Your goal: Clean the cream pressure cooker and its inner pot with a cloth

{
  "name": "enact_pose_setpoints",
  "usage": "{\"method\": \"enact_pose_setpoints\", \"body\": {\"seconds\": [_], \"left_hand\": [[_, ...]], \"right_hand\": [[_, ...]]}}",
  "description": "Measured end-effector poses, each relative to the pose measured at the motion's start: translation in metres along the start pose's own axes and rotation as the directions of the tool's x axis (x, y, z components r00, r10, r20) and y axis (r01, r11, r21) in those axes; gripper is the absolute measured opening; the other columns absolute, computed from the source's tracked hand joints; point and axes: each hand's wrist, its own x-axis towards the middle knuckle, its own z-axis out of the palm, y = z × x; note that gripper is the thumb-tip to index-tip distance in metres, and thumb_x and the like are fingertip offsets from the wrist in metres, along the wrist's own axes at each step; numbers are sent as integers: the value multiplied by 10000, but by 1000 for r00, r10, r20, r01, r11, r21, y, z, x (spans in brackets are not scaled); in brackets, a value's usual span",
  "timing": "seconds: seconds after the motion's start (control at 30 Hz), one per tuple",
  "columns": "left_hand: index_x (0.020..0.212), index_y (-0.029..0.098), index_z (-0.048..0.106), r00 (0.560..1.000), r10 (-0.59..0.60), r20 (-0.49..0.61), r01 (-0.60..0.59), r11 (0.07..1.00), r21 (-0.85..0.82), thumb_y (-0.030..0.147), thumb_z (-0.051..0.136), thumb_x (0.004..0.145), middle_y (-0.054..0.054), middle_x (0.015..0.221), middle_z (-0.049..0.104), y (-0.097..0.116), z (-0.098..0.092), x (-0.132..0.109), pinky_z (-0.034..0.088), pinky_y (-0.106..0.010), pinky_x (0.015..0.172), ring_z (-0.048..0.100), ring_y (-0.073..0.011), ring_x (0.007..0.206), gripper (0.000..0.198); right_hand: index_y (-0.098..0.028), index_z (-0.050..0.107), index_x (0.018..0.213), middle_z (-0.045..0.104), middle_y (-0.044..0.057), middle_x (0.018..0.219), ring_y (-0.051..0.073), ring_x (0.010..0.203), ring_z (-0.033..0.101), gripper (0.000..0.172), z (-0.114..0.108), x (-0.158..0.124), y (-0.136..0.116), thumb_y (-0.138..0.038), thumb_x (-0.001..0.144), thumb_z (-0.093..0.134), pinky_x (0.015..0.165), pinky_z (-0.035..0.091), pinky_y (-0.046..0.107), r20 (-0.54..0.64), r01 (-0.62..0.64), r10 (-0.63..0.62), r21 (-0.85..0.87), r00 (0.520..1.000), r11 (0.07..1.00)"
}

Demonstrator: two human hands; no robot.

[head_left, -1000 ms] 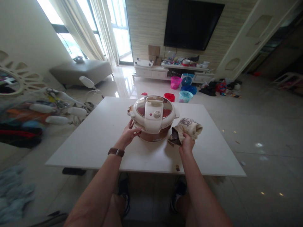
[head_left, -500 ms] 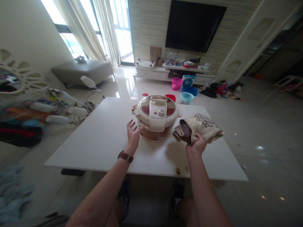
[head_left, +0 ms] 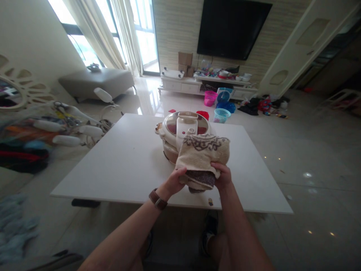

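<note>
A folded beige towel (head_left: 201,154) with a dark brown pattern is held up in front of me by both hands. My left hand (head_left: 175,181) grips its lower left edge, thumb on top. My right hand (head_left: 222,175) is closed on its lower right side. Behind the towel a cream and brown electric pressure cooker (head_left: 170,141) stands on the white table (head_left: 113,162), its lid on. The towel hides the cooker's lower right part.
A small brown object (head_left: 210,202) lies at the table's front edge. Beyond the table, a light blue basket (head_left: 222,115) and a pink basket (head_left: 210,98) stand on the floor. A white lamp with several arms (head_left: 91,131) is at the left.
My right hand has brought the towel leftward, in front of the cooker. My left hand, open beside the cooker before, has moved to the towel and taken hold of it.
</note>
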Motion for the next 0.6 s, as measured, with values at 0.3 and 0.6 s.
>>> {"method": "enact_pose_setpoints", "body": {"seconds": [0.3,0.6], "left_hand": [[1139,151,760,997,-61,-49,63,998,24,435,912,639,-164,1168,807,24,-5,-12,604,-499,997,733,-410,1194,595],[1152,122,768,980,-175,89,174,984,23,369,914,646,-186,1208,797,31,-23,-18,563,-526,1095,695,-431,1274,581]], "right_hand": [[-184,760,1051,826,39,883,286,869,788,595,19,-8,1,-157,459,814,823,675,417,137,-84,91,-55,986,995],[-161,750,990,823,71,910,289,871,778,503,12,-6,6,-192,492,806,771,660,393,212,-144,163,-103,964,984]]}}
